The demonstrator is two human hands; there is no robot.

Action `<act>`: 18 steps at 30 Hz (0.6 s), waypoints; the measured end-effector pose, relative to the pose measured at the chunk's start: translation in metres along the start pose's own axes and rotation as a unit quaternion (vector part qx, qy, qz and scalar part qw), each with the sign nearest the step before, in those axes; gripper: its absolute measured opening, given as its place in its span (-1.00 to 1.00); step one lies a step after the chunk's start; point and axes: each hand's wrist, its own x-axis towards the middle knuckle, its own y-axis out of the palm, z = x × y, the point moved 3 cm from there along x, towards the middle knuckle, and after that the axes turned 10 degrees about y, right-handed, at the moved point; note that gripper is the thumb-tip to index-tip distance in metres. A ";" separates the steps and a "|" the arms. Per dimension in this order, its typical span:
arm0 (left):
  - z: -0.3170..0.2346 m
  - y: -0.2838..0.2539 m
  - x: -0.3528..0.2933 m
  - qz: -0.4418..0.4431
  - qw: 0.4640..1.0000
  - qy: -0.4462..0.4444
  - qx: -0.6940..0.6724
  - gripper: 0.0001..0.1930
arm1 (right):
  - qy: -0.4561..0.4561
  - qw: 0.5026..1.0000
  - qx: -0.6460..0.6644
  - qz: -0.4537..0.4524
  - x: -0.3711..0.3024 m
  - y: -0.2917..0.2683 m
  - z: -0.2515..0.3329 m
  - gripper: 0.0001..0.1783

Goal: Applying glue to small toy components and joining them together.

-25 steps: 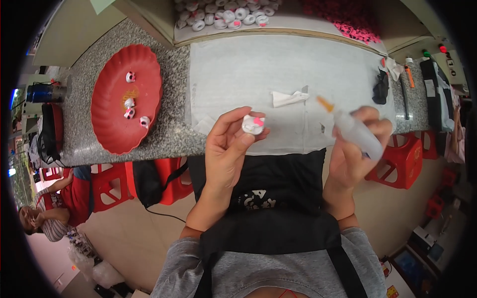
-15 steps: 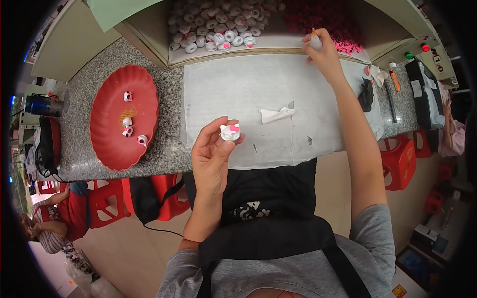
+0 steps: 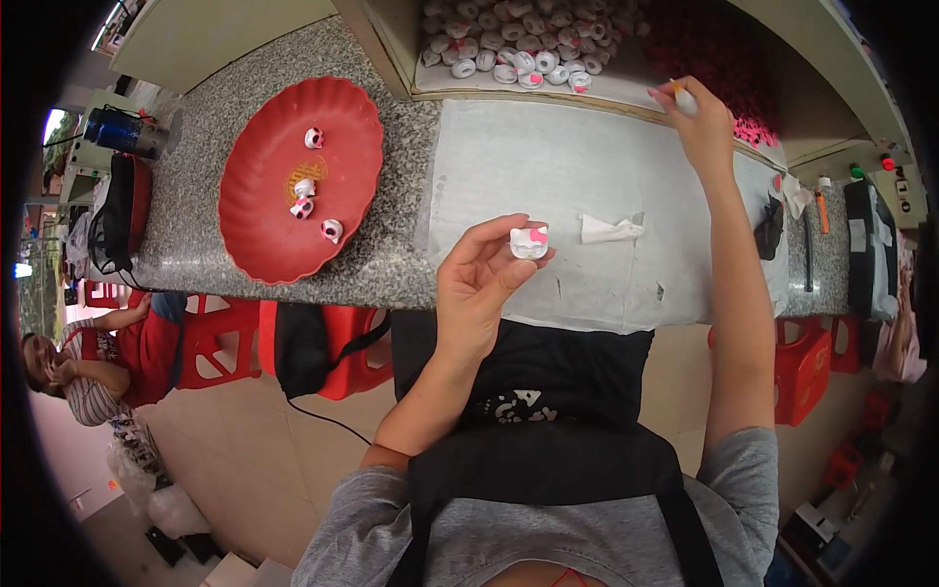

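Observation:
My left hand [image 3: 479, 289] is closed around a small white cat-head-shaped piece [image 3: 529, 245] with a pink bow, held over the near edge of the white sheet [image 3: 528, 166]. At the front of the shelf, beside a heap of small pink pieces [image 3: 753, 129], my right hand [image 3: 702, 127] grips a small white bottle [image 3: 686, 102] with an orange tip. Something tiny and pink shows at its fingertips; whether it is a piece or a nail I cannot tell. A crumpled white tissue [image 3: 611, 229] lies on the sheet between my hands.
A red scalloped tray [image 3: 259, 127] on the left holds several white, pink and black pieces. Many white pieces [image 3: 533, 44] are heaped on the shelf. Black tools and an orange marker [image 3: 822, 210] lie at the right. A seated person [image 3: 108, 352] is at far left.
The view has swung, so the bench and tray appear farther right. My right hand stays by the pink heap, its fingers now turned more leftward. My left hand still holds the white piece.

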 end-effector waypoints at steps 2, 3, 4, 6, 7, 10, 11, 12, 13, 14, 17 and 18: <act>0.000 -0.002 -0.001 0.011 0.998 0.021 0.065 -0.65 | 0.075 0.967 0.228 0.083 -0.040 -0.016 0.028 -0.93; 0.000 -0.002 -0.002 0.007 0.998 0.021 0.064 -0.65 | 0.109 0.935 0.312 0.128 -0.061 -0.023 0.041 -0.95; 0.001 0.000 -0.003 0.022 0.994 0.033 0.104 -0.65 | 0.143 0.893 0.391 0.170 -0.082 -0.028 0.051 -0.95; 0.002 0.003 -0.006 0.039 0.988 0.040 0.143 -0.65 | 0.189 0.814 0.490 0.248 -0.119 -0.032 0.066 -0.94; 0.003 0.006 -0.006 0.059 0.981 0.058 0.175 -0.66 | 0.194 0.789 0.519 0.266 -0.132 -0.031 0.069 -0.92; 0.004 0.011 -0.006 0.097 0.959 0.092 0.250 -0.67 | 0.222 0.743 0.568 0.277 -0.154 -0.023 0.076 -0.92; 0.003 0.013 -0.006 0.111 0.943 0.113 0.292 -0.68 | 0.241 0.723 0.587 0.273 -0.157 -0.021 0.077 -0.92; 0.003 0.013 -0.006 0.113 0.943 0.112 0.293 -0.68 | 0.232 0.727 0.584 0.276 -0.158 -0.019 0.077 -0.93; 0.001 0.015 -0.007 0.121 0.935 0.126 0.309 -0.68 | 0.233 0.726 0.586 0.274 -0.158 -0.018 0.077 -0.93; 0.000 0.016 -0.008 0.129 0.926 0.141 0.325 -0.68 | 0.233 0.723 0.593 0.267 -0.158 -0.017 0.077 -0.93; -0.002 0.018 -0.009 0.133 0.921 0.148 0.336 -0.67 | 0.232 0.717 0.602 0.262 -0.158 -0.016 0.077 -0.92; -0.002 0.018 -0.010 0.134 0.921 0.147 0.336 -0.67 | 0.232 0.716 0.603 0.264 -0.159 -0.016 0.076 -0.92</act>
